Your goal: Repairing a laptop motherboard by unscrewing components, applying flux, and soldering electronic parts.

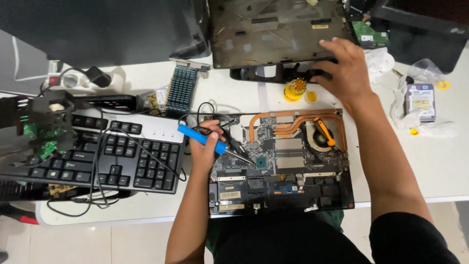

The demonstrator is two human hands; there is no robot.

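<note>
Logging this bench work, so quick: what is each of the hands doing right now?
Left hand: closed around the blue-handled soldering iron above the open laptop.
Right hand: open, fingers spread on the dark laptop cover.

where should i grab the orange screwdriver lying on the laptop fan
Take the screwdriver by its orange handle, coming straight down from above. It lies flat and slanted across the fan, with copper pipes close along its upper side, so a pinch across the handle's width clears them best. The right hand is nearest.
</note>
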